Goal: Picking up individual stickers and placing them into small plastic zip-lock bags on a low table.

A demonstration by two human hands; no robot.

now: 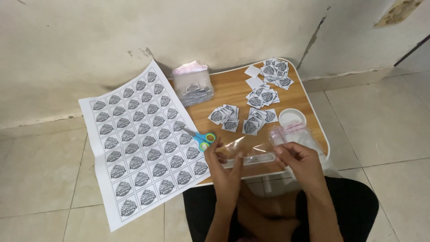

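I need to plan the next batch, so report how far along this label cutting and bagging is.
Done: many cut labels lie in loose piles on the small wooden table, and a stack of filled clear bags sits at its back edge. In hand: the left hand and right hand hold one clear bag between them. Left: the large printed sheet looks uncut, with scissors on its edge.
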